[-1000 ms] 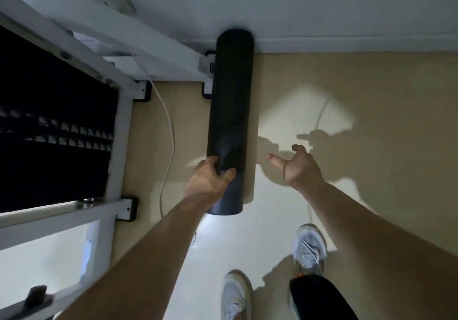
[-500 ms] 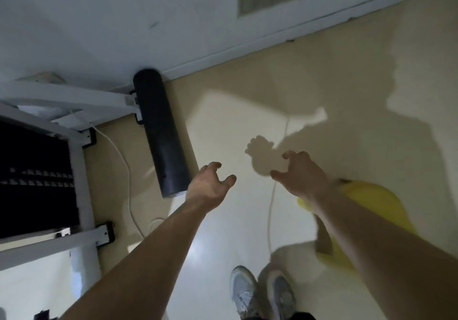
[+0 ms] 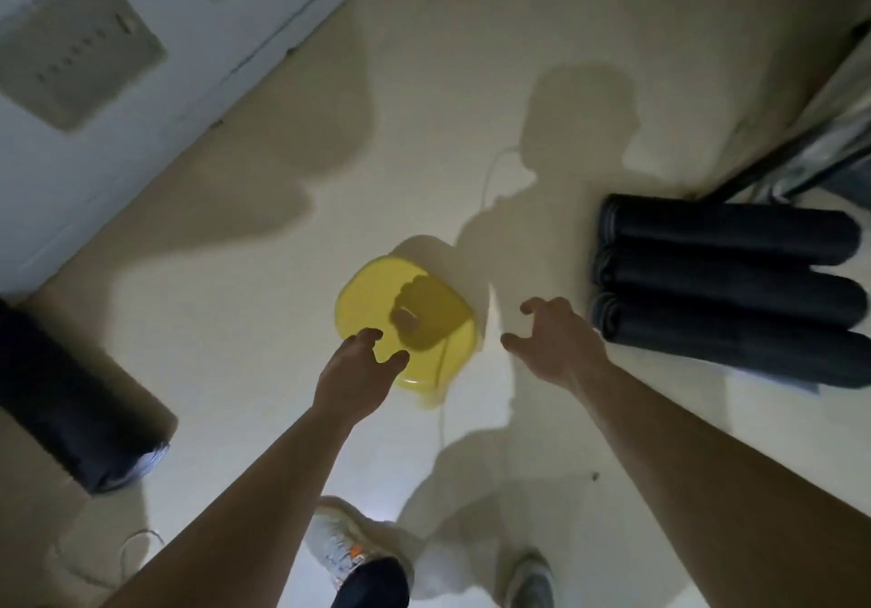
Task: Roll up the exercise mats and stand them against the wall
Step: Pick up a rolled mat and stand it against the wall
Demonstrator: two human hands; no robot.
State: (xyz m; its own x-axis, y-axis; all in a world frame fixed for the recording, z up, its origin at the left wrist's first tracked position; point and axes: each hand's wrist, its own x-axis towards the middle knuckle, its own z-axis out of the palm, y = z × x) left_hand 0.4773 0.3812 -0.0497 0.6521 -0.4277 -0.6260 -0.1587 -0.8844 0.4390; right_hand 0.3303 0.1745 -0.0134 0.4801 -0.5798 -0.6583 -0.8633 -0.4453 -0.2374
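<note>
One rolled black mat (image 3: 70, 400) stands at the far left against the white wall (image 3: 94, 145). Three more rolled black mats (image 3: 735, 292) lie side by side on the floor at the right. My left hand (image 3: 358, 367) hangs open over the near edge of a yellow stool, holding nothing. Fingers spread and empty, my right hand (image 3: 561, 343) is a short way left of the three mats' ends, not touching them.
A yellow plastic stool (image 3: 424, 296) sits on the cream floor between my hands, with a thin white cable (image 3: 488, 183) running past it. A dark frame (image 3: 801, 136) crosses the upper right corner. My shoes (image 3: 344, 546) are at the bottom.
My left hand let go of the rolled mat standing at the wall. The view swung right, so that mat slid to the far left and three mats lying on the floor came into view.
</note>
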